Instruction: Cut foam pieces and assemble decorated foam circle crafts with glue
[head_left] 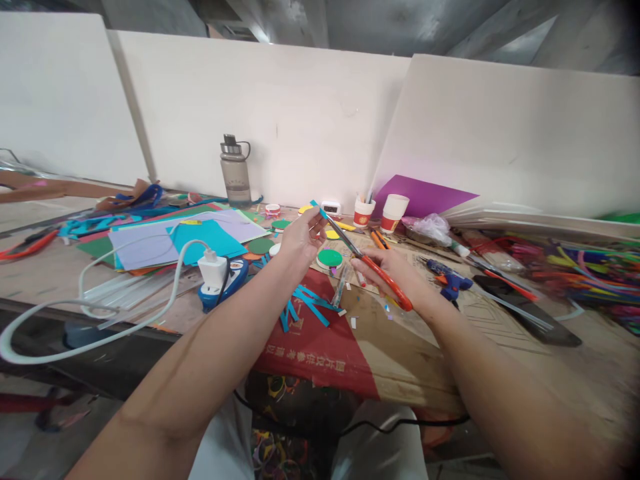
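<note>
A narrow blue paper strip [317, 208] is held up above the table, pinched at its lower part by the fingertips of the left hand [300, 239]; only the strip's short upper end shows, the rest being hidden behind the fingers. The right hand [387, 273] is closed around the orange handles of a pair of scissors [367, 261], whose blades point up and left to meet the strip. Whether the blades are parted or closed on the paper is too small to tell.

Below the hands, loose cut blue strips [305, 303] lie on a red printed cardboard sheet [320, 347]. A green disc [330, 259] sits just behind them. A blue glue gun [450, 279] lies near the right wrist, and a white charger block [213, 270] with its cable rests left of the left forearm. Farther back stand a grey water bottle [235, 170] and two paper cups [380, 212]. The table's near edge [150, 330] runs beneath the forearms.
</note>
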### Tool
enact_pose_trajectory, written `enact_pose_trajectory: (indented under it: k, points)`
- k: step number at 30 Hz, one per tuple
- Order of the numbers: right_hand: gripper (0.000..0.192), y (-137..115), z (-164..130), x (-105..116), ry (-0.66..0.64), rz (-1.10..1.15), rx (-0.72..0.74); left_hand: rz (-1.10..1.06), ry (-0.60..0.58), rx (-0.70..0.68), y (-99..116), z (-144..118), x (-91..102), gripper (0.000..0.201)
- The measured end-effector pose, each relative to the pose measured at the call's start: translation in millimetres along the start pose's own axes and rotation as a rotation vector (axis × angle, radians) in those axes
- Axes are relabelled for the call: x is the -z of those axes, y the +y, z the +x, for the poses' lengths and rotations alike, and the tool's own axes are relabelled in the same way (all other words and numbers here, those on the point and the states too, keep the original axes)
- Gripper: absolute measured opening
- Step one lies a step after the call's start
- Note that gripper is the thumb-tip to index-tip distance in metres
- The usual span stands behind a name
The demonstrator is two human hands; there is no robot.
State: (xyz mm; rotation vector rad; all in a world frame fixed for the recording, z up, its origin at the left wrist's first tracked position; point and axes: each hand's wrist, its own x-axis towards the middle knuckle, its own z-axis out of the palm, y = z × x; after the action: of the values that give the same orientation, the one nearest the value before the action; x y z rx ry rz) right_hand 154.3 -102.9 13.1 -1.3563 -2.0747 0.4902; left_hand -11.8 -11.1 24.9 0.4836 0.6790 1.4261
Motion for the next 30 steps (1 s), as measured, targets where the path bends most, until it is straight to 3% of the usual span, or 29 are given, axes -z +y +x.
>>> enact_pose_trajectory:
  k: [30]
  points:
    - [0.038, 1.7, 0.2, -5.7, 0.067, -0.038, 0.037, 0.004, -0.002, -0.013, -0.7, 1.5, -2.2, 0.012]
